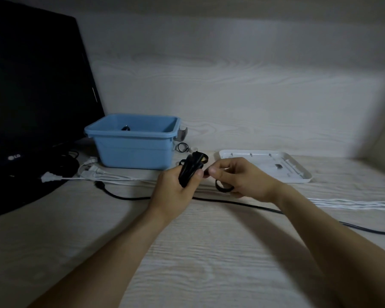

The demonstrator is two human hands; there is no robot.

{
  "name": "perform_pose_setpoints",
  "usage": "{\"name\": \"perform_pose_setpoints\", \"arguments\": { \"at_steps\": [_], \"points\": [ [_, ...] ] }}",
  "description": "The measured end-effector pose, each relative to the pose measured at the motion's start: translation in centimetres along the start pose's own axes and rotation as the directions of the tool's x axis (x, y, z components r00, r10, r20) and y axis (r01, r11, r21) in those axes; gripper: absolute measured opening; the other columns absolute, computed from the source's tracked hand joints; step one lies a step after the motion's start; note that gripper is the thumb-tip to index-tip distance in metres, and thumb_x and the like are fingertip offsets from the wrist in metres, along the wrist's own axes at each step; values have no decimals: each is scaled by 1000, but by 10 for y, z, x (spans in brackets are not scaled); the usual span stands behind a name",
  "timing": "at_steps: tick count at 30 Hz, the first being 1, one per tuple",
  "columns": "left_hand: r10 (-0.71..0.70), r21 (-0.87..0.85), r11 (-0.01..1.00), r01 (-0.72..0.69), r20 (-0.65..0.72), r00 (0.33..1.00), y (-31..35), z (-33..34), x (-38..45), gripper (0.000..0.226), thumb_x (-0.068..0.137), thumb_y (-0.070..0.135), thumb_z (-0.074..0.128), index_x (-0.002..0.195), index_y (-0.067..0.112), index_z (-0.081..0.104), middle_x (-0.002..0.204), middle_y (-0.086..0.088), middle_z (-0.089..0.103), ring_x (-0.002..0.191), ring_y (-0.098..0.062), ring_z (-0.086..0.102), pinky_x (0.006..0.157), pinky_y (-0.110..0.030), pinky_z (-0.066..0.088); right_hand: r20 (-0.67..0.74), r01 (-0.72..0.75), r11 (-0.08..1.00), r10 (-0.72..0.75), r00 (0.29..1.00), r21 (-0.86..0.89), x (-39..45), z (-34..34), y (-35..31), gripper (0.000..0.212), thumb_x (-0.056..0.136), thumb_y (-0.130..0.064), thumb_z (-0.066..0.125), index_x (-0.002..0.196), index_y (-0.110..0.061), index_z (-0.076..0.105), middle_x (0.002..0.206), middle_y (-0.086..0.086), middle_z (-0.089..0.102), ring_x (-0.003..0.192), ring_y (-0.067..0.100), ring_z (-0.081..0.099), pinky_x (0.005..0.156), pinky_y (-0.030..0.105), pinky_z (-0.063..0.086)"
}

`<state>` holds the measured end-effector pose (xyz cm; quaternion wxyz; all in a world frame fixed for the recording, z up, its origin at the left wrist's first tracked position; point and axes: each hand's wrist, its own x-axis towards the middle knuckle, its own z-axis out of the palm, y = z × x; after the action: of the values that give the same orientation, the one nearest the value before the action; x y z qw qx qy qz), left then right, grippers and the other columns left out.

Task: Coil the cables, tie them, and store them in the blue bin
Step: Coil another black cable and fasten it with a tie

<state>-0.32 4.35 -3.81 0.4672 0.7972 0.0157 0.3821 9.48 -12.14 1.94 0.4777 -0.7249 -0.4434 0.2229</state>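
From the head camera, a pale wood-grain tabletop (209,252) runs back to a matching wood-grain wall in dim light. A black monitor (36,96) stands at the left, with the blue bin (131,150) just beside it and something dark lying inside. The left hand (176,190) is clenched around a coiled black cable (190,171); the right hand (238,178) pinches a black tie band (223,187) next to it. White cables (102,174) and a loose black cable (242,204) lie across the surface, and a white tray (298,172) rests at the right.
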Motion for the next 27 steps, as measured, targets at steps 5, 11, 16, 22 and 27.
{"name": "perform_pose_setpoints", "arguments": {
  "at_steps": [5,11,16,22,27],
  "points": [
    [-31,20,999,30,14,999,1,0,-2,33,93,31,65,63,20,55,52,7,44,51,-8,41,49,-30,34,85,43,952,-18,996,-302,-19,-2,3,21,102,-23,54,98,-22,74,64,-13,59,60,2,52,62,14,43],
    [-99,12,995,98,50,994,7,4,-5,38,91,35,66,65,10,55,52,-3,47,50,-16,46,47,-36,36,-67,32,966,-51,996,-256,-28,18,15,23,104,-10,45,114,-9,66,79,0,70,73,7,64,80,29,53],
    [-74,30,997,70,161,984,13,3,-8,35,91,26,67,64,5,59,51,9,43,50,-7,39,48,-24,30,-309,51,980,12,951,195,-31,32,16,15,101,-4,52,108,-1,65,69,14,63,60,24,64,63,42,61],
    [-60,18,998,59,67,996,12,4,-7,26,92,27,66,70,14,63,53,-2,50,51,-10,46,49,-32,38,-308,46,990,-3,951,133,-39,32,7,12,91,-12,70,85,-2,74,70,7,70,37,16,51,36,24,42],
    [-76,-19,997,79,128,989,15,6,-9,27,90,43,63,73,23,60,52,6,54,49,-7,48,48,-31,39,-220,4,981,40,975,195,-39,41,6,19,99,-15,60,87,-3,68,74,9,72,36,13,46,33,22,38]
  ]
}}
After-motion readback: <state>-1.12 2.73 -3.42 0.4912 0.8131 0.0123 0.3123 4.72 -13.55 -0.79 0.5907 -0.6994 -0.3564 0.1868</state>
